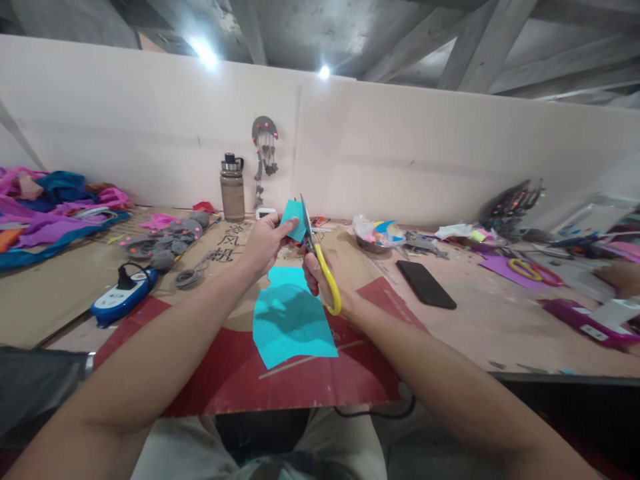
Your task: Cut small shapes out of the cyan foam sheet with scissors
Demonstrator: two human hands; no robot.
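Note:
My left hand [273,240] is closed on a small turquoise piece [294,220], paper or felt, holding it up above the table. In my right hand [320,277] is a pair of scissors with yellow handles [327,277]; the blades point up and away from me, right against the small piece's right edge. Below both hands a larger turquoise sheet [295,327] lies flat, its upper left edge cut unevenly. Under it is a red and brown cardboard sheet [210,380]. How far the blades are apart is hard to make out.
A water bottle [233,190] stands by the white wall. To the left are a blue power strip [123,297], grey felt pieces [160,240] and colourful fabric [55,207]. On the right lie a black phone [426,284], a filled bowl [375,235] and other scissors [535,271].

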